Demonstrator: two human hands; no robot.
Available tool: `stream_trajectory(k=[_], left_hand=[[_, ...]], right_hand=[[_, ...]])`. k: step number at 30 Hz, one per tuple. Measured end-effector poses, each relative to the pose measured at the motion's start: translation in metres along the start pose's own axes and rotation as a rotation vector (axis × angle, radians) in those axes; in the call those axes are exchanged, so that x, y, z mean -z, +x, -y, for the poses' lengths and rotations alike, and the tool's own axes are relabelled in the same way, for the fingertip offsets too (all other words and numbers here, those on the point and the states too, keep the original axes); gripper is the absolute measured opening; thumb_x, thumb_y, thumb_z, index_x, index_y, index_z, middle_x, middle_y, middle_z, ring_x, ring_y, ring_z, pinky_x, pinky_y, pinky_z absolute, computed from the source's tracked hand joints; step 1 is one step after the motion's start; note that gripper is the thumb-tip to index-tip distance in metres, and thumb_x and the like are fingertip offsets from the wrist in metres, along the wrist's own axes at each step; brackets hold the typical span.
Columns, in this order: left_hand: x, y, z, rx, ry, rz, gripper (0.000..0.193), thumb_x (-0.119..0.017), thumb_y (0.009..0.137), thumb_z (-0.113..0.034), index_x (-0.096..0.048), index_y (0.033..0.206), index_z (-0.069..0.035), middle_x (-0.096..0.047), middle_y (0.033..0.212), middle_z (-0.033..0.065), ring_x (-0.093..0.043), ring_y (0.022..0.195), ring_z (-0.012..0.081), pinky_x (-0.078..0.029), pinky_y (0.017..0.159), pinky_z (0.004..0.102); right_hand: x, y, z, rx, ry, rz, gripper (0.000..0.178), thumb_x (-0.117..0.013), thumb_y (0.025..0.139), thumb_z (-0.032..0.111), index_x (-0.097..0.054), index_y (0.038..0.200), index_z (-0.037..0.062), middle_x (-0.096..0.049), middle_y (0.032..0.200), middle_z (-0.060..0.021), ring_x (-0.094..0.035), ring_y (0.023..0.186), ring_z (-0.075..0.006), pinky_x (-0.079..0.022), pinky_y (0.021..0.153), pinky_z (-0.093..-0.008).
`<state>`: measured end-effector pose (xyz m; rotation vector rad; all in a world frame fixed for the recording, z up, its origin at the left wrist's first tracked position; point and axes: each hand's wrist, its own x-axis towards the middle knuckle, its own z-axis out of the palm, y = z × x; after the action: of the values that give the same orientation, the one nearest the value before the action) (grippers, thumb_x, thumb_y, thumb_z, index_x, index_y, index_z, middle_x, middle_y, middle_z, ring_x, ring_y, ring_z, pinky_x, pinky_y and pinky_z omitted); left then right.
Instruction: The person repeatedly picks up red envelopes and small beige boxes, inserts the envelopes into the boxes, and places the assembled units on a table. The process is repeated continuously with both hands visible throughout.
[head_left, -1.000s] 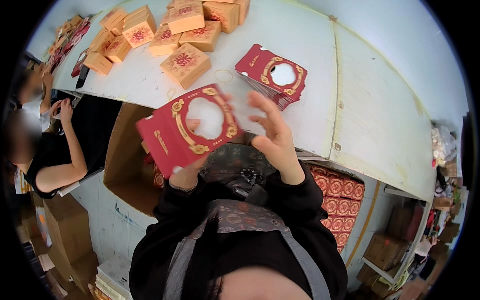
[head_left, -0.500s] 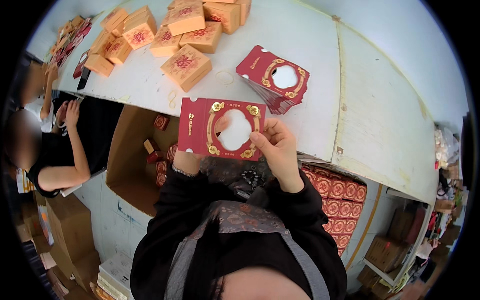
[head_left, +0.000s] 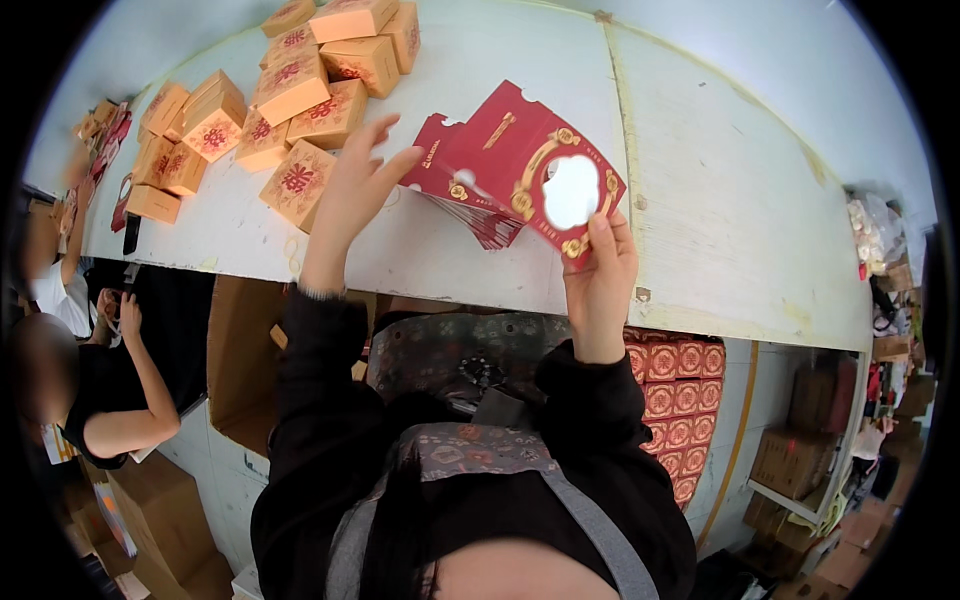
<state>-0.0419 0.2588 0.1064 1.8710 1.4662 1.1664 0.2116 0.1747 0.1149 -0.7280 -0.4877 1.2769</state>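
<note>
My right hand (head_left: pixel 603 265) pinches a flat red card sleeve (head_left: pixel 535 150) at its lower right corner. Gold ornaments ring a scalloped cut-out window in that sleeve. It is tilted and overlaps, in this view, a fanned stack of like red sleeves (head_left: pixel 480 222) on the table, so part of the stack is hidden. To the left of the stack my left hand (head_left: pixel 358 185) is open, its fingers apart and holding nothing. Its thumb tip is close to the stack's left end; whether it touches cannot be told. A peach-coloured box (head_left: pixel 297 183) with a red emblem lies just beyond the left hand.
More peach boxes (head_left: pixel 290 85) are piled at the far left of the pale table (head_left: pixel 720 200). A cardboard carton (head_left: pixel 235 370) stands below the table edge on the left. Red patterned boxes (head_left: pixel 680 400) are stacked under it at right. A co-worker (head_left: pixel 130 420) sits at far left.
My left hand has come off the sleeve and moved up beside the stack, opening. The right hand has carried the sleeve up and right, turning it. The whole view has shifted.
</note>
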Motion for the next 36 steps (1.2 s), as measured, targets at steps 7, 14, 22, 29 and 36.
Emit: stream_trajectory(k=[7,14,22,29,36], left_hand=[[-0.05,0.114,-0.014,-0.066,0.46,0.959,0.072,-0.075,0.073,-0.038,-0.049,0.132,-0.006,-0.054,0.129,0.0169,-0.046,0.123,0.0308,-0.038,0.101,0.0378],[-0.041,0.11,-0.015,0.142,0.605,1.068,0.062,-0.064,0.079,-0.054,-0.062,0.117,-0.006,-0.068,0.103,0.0146,-0.065,0.092,0.0273,-0.049,0.084,0.0345],[-0.028,0.002,-0.004,0.384,0.203,0.779,0.063,-0.046,0.086,-0.063,-0.065,0.088,-0.004,-0.067,0.071,0.0076,-0.064,0.058,0.0185,-0.049,0.061,0.0304],[-0.038,-0.009,-0.006,0.526,0.205,0.524,0.062,-0.05,0.081,-0.064,-0.065,0.084,-0.004,-0.065,0.063,0.0076,-0.064,0.058,0.0185,-0.049,0.062,0.0313],[-0.053,-0.021,-0.026,0.561,-0.293,0.457,0.044,-0.054,0.089,-0.041,-0.057,0.114,-0.005,-0.064,0.079,0.0079,-0.067,0.074,0.0212,-0.051,0.059,0.0264]], right_hand=[[0.025,-0.033,-0.038,-0.607,0.359,0.2,0.04,-0.046,0.095,0.027,-0.047,0.13,0.0076,-0.053,0.13,-0.0137,-0.048,0.123,-0.0302,-0.04,0.098,-0.0523],[0.01,-0.009,-0.072,-0.611,0.384,0.153,0.047,-0.045,0.095,0.03,-0.041,0.136,0.0066,-0.05,0.133,-0.0119,-0.044,0.125,-0.0279,-0.028,0.108,-0.0474],[0.037,0.059,-0.047,-0.527,0.208,0.265,0.041,-0.044,0.095,0.027,-0.051,0.125,0.0009,-0.058,0.123,-0.0083,-0.054,0.111,-0.0198,-0.039,0.096,-0.0369],[0.014,0.061,-0.044,-0.461,-0.156,0.27,0.035,-0.057,0.091,0.013,-0.051,0.122,-0.0005,-0.06,0.112,-0.0069,-0.059,0.102,-0.0159,-0.048,0.086,-0.0337],[-0.01,0.077,-0.025,0.283,-1.216,0.624,0.022,-0.071,0.079,0.013,-0.065,0.093,-0.0029,-0.053,0.125,-0.0157,-0.059,0.1,-0.0221,-0.049,0.081,-0.0339]])
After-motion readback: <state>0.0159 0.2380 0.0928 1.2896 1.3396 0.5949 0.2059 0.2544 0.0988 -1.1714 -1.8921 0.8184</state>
